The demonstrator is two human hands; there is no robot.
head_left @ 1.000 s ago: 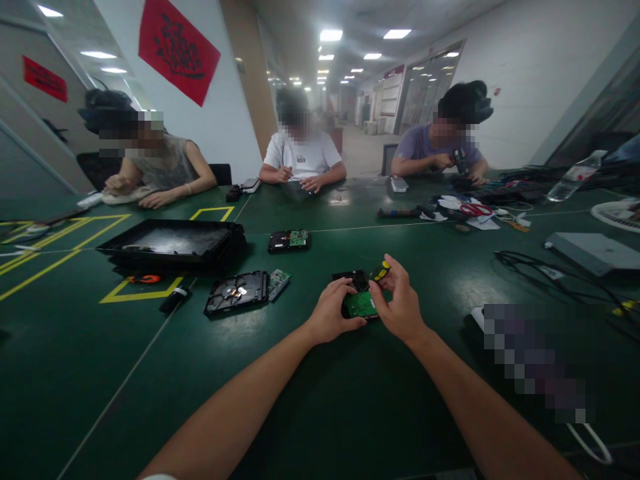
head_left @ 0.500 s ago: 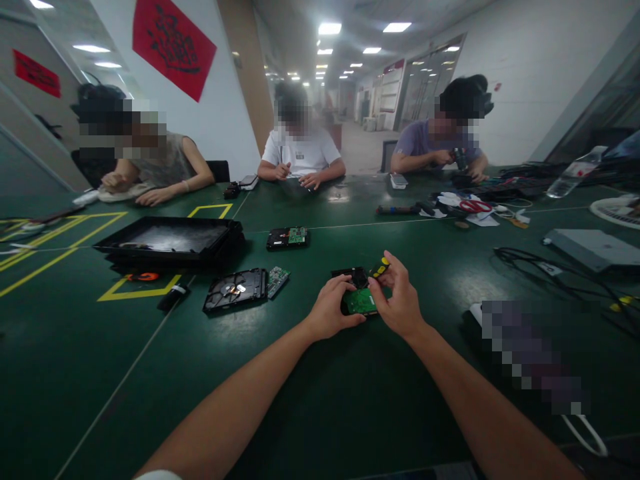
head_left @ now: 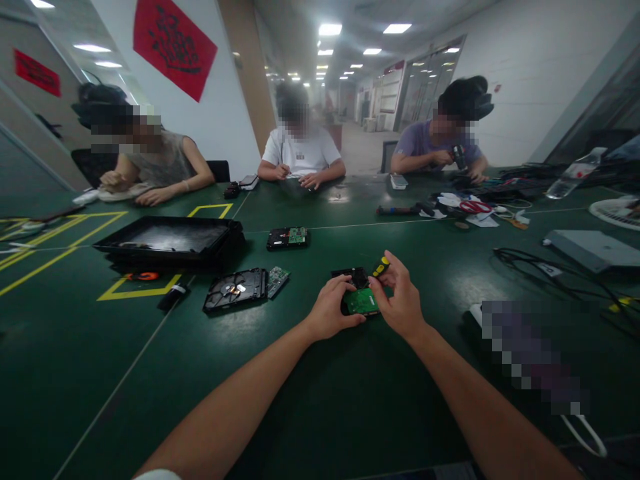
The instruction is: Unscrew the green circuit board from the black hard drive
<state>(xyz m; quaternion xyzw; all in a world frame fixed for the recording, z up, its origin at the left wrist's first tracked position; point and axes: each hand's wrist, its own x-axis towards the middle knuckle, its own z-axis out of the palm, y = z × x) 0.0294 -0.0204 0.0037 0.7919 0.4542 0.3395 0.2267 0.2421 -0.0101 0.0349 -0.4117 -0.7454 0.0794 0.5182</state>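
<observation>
A hard drive with a green circuit board on its upper face lies on the green table in front of me. My left hand grips its left side, thumb along the near edge and fingers over the far part. In my right hand is a yellow-and-black screwdriver, its handle pinched between thumb and fingers above the drive's right side. The screwdriver's tip is hidden behind the hand. To the left lie another hard drive and a loose circuit board at its right end.
A black tray and a further hard drive stand beyond. Black cables, a grey box and a blurred-out object are at right. Three people sit across the table.
Almost nothing differs. The screwdriver handle has shifted very slightly in my right hand; my left hand and the hard drive stay in place.
</observation>
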